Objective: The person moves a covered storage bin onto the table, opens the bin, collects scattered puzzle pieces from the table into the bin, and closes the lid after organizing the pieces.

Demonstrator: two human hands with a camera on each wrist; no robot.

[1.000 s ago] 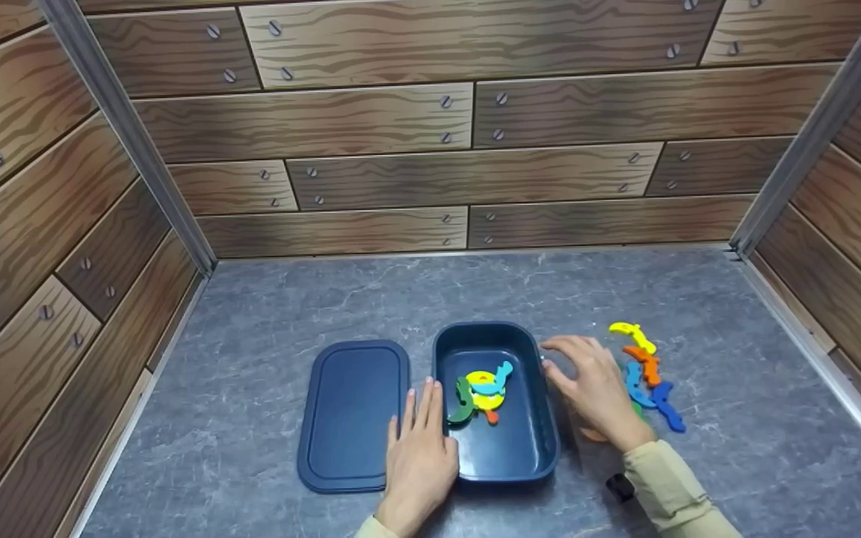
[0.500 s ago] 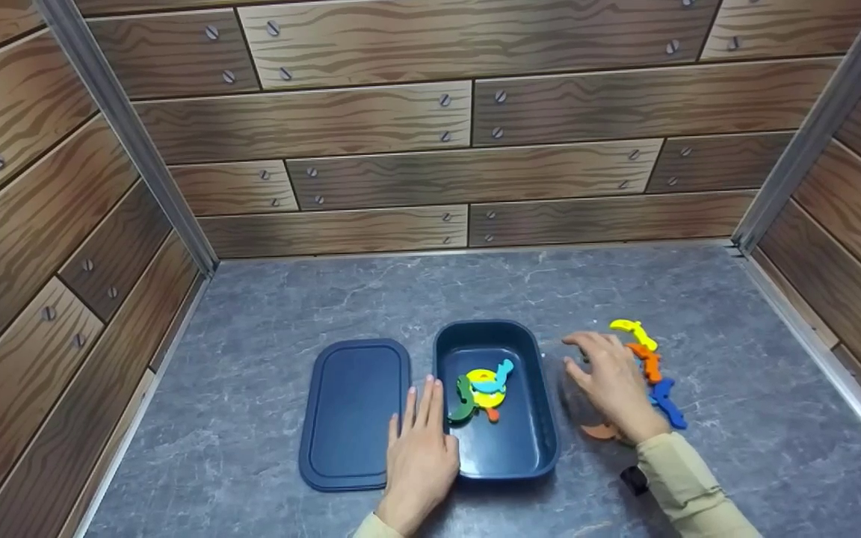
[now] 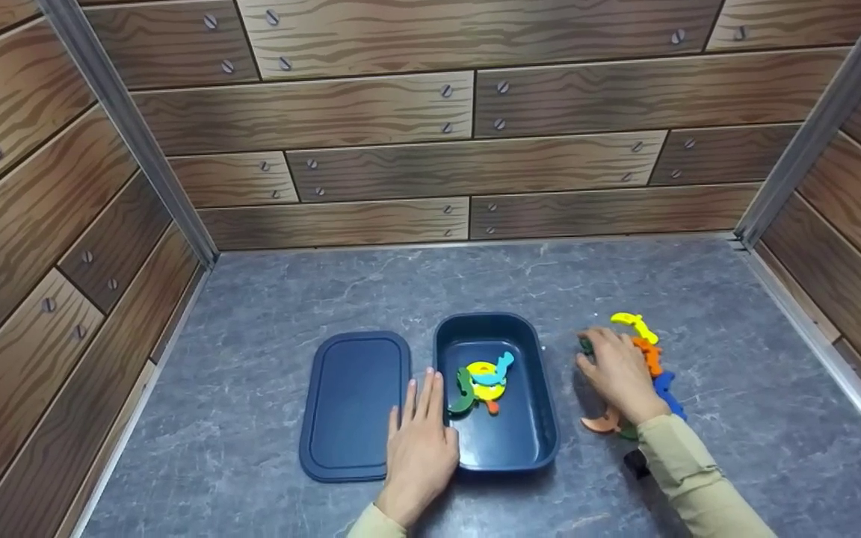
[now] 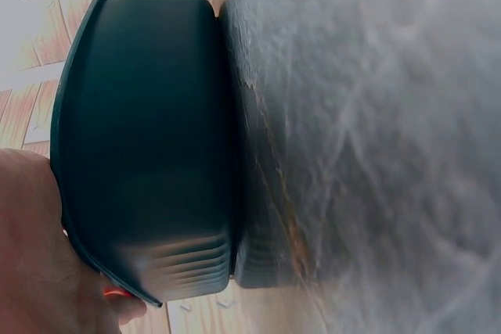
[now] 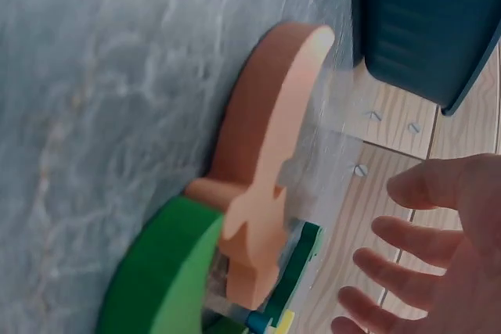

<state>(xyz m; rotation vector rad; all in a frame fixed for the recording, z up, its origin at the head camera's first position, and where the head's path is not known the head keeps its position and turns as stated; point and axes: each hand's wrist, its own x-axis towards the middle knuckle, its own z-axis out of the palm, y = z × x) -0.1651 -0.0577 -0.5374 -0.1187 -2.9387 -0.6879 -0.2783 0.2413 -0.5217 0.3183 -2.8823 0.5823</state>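
Note:
My left hand [image 3: 421,456] lies with straight fingers along the left side of a dark blue box [image 3: 524,457]; the left wrist view has it at the rim. In the box are a yellow round piece [image 3: 490,391], a light blue piece [image 3: 504,365], a green piece [image 3: 463,403] and a small orange end [image 3: 492,407]. My right hand [image 3: 619,377] hovers over loose animal-shaped pieces, fingertips near a dark green one [image 3: 586,345]. In the right wrist view its fingers are spread and hold nothing, beside a tan piece [image 5: 266,115] and a green piece [image 5: 168,271].
A dark blue lid [image 3: 356,403] lies left of the box. Around the right hand are yellow [image 3: 634,325], orange [image 3: 652,357] and blue [image 3: 671,396] pieces. A small black object [image 3: 636,463] shows by the right sleeve. Wood-patterned walls [image 3: 371,175] enclose the grey tabletop [image 3: 371,284].
My right hand has moved right, away from the box and over the loose pieces, uncovering the tan piece. The left hand has stayed at the box.

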